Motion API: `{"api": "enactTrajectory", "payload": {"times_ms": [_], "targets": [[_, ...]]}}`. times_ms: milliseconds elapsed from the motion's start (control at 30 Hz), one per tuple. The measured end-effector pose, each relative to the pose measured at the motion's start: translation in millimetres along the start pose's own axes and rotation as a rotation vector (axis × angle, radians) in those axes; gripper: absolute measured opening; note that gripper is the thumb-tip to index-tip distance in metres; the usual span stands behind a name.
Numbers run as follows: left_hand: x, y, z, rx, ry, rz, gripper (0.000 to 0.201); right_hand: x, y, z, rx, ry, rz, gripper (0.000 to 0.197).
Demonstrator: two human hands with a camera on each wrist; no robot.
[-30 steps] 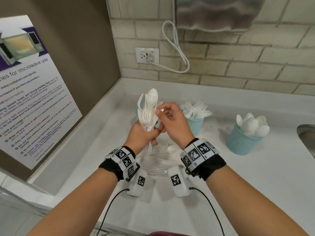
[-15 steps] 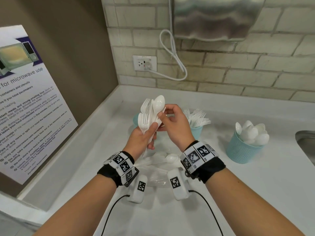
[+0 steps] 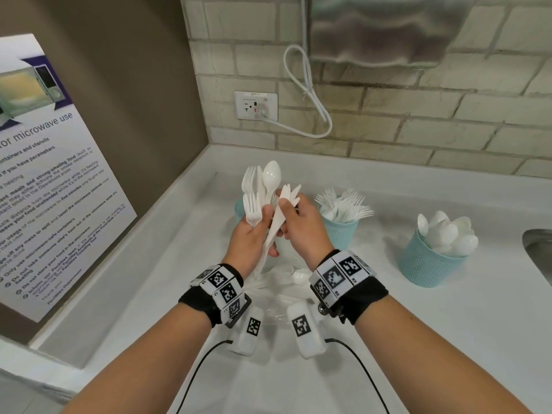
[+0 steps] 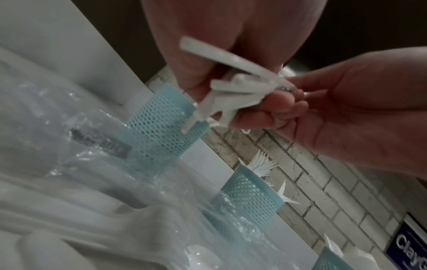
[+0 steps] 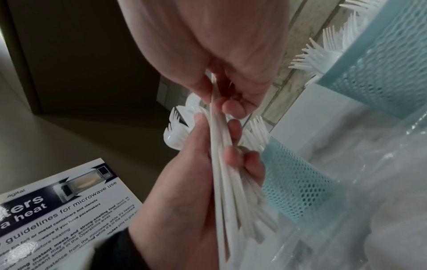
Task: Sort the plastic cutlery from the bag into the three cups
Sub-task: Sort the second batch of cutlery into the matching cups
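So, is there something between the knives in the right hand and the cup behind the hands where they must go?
Partly. The left hand holds a bundle of forks and a spoon upright, directly in front of the leftmost cup. The right hand pinches the knives beside that bundle. What that cup contains cannot be seen.

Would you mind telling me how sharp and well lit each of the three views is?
Head view: bright and sharp, wide-angle bending at the edges. Left wrist view: dim, the plastic bag blurred. Right wrist view: dim too, the knife handles smeared, the right hand up close and soft.
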State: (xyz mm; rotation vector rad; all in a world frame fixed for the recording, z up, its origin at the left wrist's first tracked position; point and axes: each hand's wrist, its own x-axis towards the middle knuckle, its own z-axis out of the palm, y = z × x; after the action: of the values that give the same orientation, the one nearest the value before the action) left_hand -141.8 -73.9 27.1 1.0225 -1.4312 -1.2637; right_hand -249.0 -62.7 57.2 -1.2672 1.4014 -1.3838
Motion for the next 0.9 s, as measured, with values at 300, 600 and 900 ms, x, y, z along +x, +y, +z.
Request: {"api": "enactTrajectory", "payload": {"times_ms": [300, 600, 900], "targets": [[18, -2, -23, -0.08, 0.152, -0.067, 0.019, 42, -40, -16, -0.222, -0.063, -0.122, 0.029], [22, -7, -40, -0.066, 0.209, -0.014, 0.03, 69, -41, 13, -0.215, 0.017, -0.26, 0.014], [17, -4, -42, -0.08, 0.152, -0.047, 0.023, 74, -18, 18, -0.357, -0.028, -0.133, 0.035]]}}
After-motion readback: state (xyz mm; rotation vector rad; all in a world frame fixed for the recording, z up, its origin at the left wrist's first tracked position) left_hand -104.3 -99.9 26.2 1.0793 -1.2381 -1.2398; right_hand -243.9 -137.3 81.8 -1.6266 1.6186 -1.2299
